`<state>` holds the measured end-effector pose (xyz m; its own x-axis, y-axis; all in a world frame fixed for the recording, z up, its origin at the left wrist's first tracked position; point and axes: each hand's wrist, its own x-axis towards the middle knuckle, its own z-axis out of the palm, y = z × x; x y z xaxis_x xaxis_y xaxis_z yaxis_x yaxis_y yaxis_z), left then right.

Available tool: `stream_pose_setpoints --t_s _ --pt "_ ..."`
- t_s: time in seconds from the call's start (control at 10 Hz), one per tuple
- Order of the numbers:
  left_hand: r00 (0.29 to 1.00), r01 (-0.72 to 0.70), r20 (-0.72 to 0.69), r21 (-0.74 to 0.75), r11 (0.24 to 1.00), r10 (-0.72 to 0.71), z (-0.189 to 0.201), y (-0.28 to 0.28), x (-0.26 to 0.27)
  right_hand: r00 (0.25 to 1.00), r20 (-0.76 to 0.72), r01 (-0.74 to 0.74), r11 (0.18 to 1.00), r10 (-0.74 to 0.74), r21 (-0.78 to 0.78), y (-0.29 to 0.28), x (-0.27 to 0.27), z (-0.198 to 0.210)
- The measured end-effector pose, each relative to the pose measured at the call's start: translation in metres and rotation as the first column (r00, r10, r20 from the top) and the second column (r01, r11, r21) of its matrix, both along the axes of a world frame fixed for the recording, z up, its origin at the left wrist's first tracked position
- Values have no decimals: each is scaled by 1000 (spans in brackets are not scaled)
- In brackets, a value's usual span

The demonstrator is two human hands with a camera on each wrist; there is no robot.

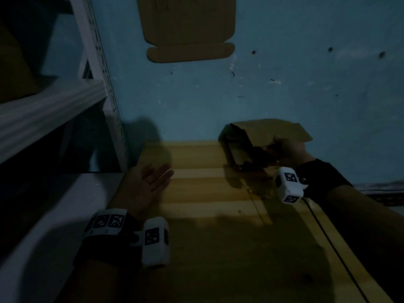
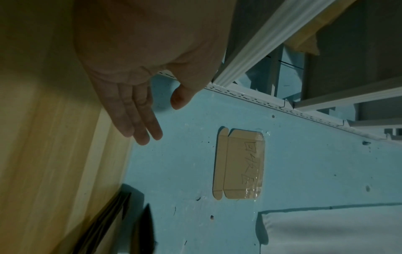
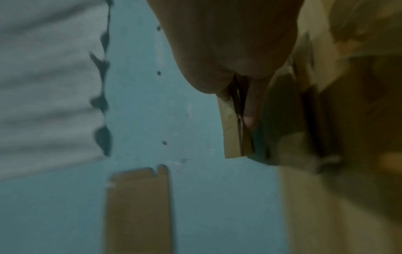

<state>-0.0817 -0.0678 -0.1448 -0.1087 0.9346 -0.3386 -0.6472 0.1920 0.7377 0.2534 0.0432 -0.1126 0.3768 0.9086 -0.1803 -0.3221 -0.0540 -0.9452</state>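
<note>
A blue wall [image 1: 284, 84], pocked with small dark marks, fills the far side of the scene. Against it stands a pale wooden table [image 1: 207, 193]. A white metal rack [image 1: 43, 110] with slotted uprights rises at the table's left. The left wrist view shows a white sheet [image 2: 326, 232] hanging on the wall. A flat cardboard panel [image 1: 188, 29] with handwriting on it is taped to the wall above the table. A half-folded cardboard box [image 1: 240, 145] sits at the table's far edge, right of the middle and close to the wall. Its open side is turned left and one wide flap stands up behind it. Whether its lower corner touches the table cannot be told in the dim light. The right hand [image 1: 290, 149] grips the box at its right side, and in the right wrist view the thumb [image 3: 250, 110] and fingers pinch a cardboard edge between them. The left hand [image 1: 146, 184] is well apart from the box, over the table's left edge. Its palm is turned up, its fingers [image 2: 139, 123] are straight and close together, and it holds nothing.
</note>
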Motion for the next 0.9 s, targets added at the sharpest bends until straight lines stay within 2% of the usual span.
stream_pose_setpoints --t_s 0.1,0.2,0.3,0.4,0.5,0.6,0.7,0.9 --pt "1000 -10 -2 -13 1000 10 0 0 -2 963 244 -104 992 117 -69 9 -7 -17" --pt "1000 -15 1 -11 1000 15 1 -2 -1 918 349 -144 978 189 -151 16 -5 -31" --pt "1000 -15 -16 -3 1000 15 1 -2 0 879 416 -179 970 234 -166 30 -4 -37" --pt "1000 3 -31 -9 1000 -4 -1 -1 0 799 561 -135 973 218 -186 0 -17 -18" --pt "1000 -12 -12 -6 1000 11 0 0 4 750 643 -43 982 155 -186 -6 -9 -13" --pt "1000 -23 -8 -22 999 23 0 -1 7 710 694 12 984 116 -177 17 10 -23" --pt "999 -34 8 -23 999 34 3 -3 11 708 702 20 991 77 -129 11 13 -22" --pt "997 -67 33 0 998 66 3 -2 13 787 604 35 986 -126 160 3 19 -8"
